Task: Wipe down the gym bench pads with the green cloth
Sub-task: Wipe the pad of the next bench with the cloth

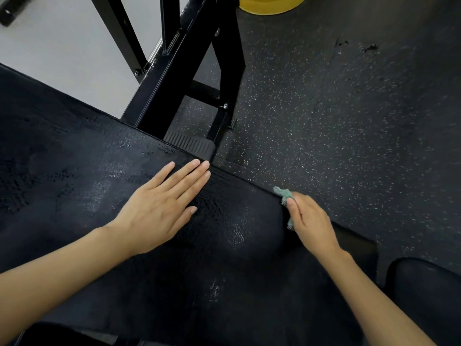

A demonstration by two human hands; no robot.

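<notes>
Nearest, left hand (162,208) presses flat on the bench pad (74,171), fingers (189,176) straight, holding nothing. Right hand (311,223) pinches the bunched green cloth (283,193) at the pad's edge; there it may slip over and drop to the floor (349,108), I think.

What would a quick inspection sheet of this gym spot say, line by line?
Surface: black bench pad, textured, with shiny patches.
Job's things: green cloth, bunched at the pad's edge.
Clutter: nothing seen.
Hands: left hand flat on the pad, fingers straight; right hand grips the cloth.
Cables: nothing seen.
Surroundings: black metal frame, speckled rubber floor, yellow object cut off at the top.
</notes>
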